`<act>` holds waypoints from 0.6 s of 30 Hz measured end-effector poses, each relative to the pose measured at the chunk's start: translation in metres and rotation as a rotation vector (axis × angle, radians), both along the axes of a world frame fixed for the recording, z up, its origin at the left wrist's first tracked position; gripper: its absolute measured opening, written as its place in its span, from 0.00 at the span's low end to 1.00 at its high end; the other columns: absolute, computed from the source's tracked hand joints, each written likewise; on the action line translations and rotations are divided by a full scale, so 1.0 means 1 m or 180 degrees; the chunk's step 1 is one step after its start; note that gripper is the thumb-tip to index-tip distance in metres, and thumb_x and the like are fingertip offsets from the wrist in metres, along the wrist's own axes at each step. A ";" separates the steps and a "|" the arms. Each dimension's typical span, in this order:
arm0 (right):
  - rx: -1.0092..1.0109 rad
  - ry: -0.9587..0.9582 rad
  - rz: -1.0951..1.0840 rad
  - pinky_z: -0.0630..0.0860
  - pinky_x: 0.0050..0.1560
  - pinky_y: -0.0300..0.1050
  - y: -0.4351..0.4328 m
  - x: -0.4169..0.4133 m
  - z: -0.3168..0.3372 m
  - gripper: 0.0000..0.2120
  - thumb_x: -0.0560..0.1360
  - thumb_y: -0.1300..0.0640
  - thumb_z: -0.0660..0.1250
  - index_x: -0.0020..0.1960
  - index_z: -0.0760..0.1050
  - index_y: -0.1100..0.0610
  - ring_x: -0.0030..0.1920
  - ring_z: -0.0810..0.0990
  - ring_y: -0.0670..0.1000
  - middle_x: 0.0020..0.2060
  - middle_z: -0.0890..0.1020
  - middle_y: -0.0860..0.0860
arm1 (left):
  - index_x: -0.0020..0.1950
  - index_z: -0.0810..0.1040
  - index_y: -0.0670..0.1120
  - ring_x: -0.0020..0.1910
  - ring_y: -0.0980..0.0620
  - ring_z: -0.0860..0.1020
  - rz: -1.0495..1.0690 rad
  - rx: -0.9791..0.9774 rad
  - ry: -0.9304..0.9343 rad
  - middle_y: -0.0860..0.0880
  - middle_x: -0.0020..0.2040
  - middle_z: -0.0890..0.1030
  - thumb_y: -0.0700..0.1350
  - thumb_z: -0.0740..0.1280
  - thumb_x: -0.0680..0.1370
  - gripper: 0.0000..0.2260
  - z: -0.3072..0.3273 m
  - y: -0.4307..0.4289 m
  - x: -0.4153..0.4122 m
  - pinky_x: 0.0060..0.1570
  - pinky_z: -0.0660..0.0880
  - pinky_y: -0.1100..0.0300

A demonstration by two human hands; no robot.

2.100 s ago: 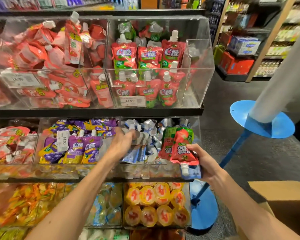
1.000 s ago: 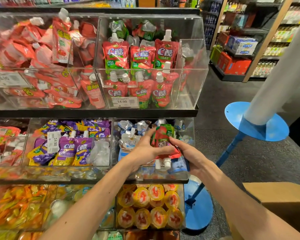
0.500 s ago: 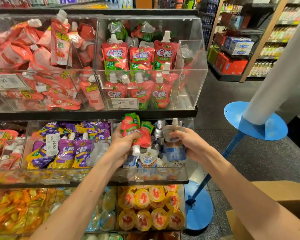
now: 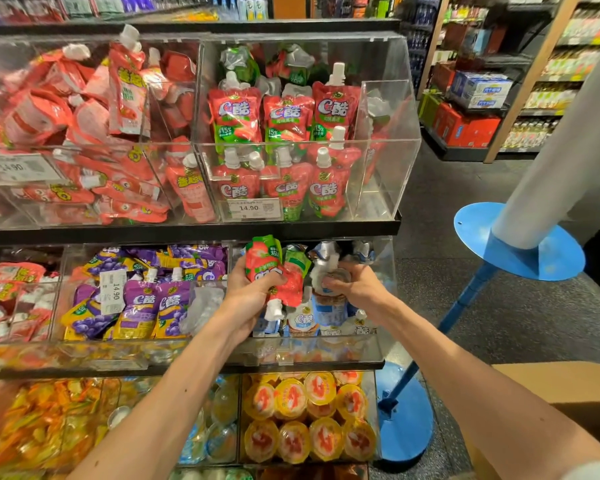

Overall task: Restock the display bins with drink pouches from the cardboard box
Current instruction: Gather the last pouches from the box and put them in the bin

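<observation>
You had passed the red strawberry pouches (image 4: 267,268) from right hand (image 4: 357,289) to left hand (image 4: 246,296); two seconds earlier the right held the lot. Freed up, your right hand gripped a blue-white pouch (image 4: 329,282) over the blue-pouch bin (image 4: 326,351) on the middle shelf. Left fingers wrapped the red pouches, spouts down, just in front of that bin; the matching strawberry bin (image 4: 378,168) sat directly above. Probably sorting flavours, nothing placed yet. Cardboard box (image 4: 568,393) was lower right, well apart from both hands.
</observation>
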State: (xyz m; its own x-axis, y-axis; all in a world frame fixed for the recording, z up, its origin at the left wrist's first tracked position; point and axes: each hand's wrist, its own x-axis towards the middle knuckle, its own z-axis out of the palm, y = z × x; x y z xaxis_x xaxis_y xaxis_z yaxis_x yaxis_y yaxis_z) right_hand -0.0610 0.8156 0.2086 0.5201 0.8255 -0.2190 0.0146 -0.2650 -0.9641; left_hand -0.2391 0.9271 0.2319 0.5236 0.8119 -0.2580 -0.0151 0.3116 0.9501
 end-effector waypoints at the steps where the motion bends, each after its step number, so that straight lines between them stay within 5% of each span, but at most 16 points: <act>1: 0.0068 -0.0041 -0.0084 0.79 0.42 0.36 0.001 0.004 -0.002 0.08 0.76 0.64 0.71 0.53 0.80 0.55 0.43 0.83 0.42 0.44 0.85 0.47 | 0.65 0.72 0.45 0.47 0.46 0.83 -0.0006 0.0010 0.0016 0.42 0.51 0.82 0.29 0.72 0.72 0.24 -0.001 0.000 0.000 0.41 0.78 0.56; 6: 0.0117 -0.0736 -0.0092 0.77 0.42 0.32 0.013 0.012 0.000 0.07 0.76 0.63 0.71 0.52 0.80 0.53 0.40 0.82 0.38 0.42 0.84 0.45 | 0.66 0.72 0.46 0.50 0.46 0.83 -0.0019 0.0072 0.0073 0.43 0.52 0.83 0.30 0.73 0.72 0.26 -0.007 -0.002 0.002 0.47 0.79 0.53; 9: -0.0281 -0.1306 0.0083 0.77 0.39 0.37 0.016 0.008 -0.008 0.06 0.73 0.60 0.74 0.48 0.78 0.56 0.39 0.82 0.46 0.38 0.82 0.47 | 0.65 0.73 0.47 0.50 0.46 0.83 -0.0058 0.0133 0.0111 0.44 0.52 0.83 0.31 0.74 0.72 0.25 -0.006 -0.006 0.005 0.46 0.79 0.54; 12: -0.0612 -0.1514 -0.0082 0.77 0.35 0.48 0.016 0.001 -0.029 0.19 0.69 0.51 0.78 0.44 0.73 0.62 0.35 0.80 0.56 0.35 0.80 0.55 | 0.63 0.75 0.49 0.51 0.44 0.83 -0.0129 0.0185 0.0239 0.43 0.53 0.84 0.32 0.76 0.70 0.25 -0.008 -0.008 0.005 0.54 0.81 0.47; 14: -0.0745 -0.1851 -0.0305 0.70 0.31 0.44 0.009 -0.003 -0.032 0.19 0.70 0.50 0.78 0.43 0.70 0.60 0.35 0.77 0.57 0.34 0.78 0.54 | 0.63 0.75 0.49 0.52 0.42 0.84 -0.0179 0.0129 0.0253 0.43 0.53 0.84 0.33 0.77 0.68 0.27 -0.008 -0.009 0.002 0.55 0.80 0.44; 18: -0.0705 -0.3104 -0.0443 0.69 0.50 0.50 0.003 -0.016 -0.023 0.24 0.69 0.50 0.77 0.58 0.74 0.62 0.53 0.76 0.62 0.52 0.78 0.60 | 0.60 0.76 0.51 0.50 0.43 0.84 -0.0265 -0.0041 0.0196 0.43 0.52 0.85 0.34 0.77 0.69 0.24 -0.006 -0.011 -0.009 0.40 0.80 0.55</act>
State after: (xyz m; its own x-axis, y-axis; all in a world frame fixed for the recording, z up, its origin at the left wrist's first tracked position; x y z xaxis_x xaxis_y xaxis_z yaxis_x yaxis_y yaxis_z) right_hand -0.0766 0.8187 0.1853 0.6427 0.7362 0.2121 0.7256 -0.4961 -0.4768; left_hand -0.2480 0.9159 0.2264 0.5720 0.7626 -0.3020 0.0698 0.3216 0.9443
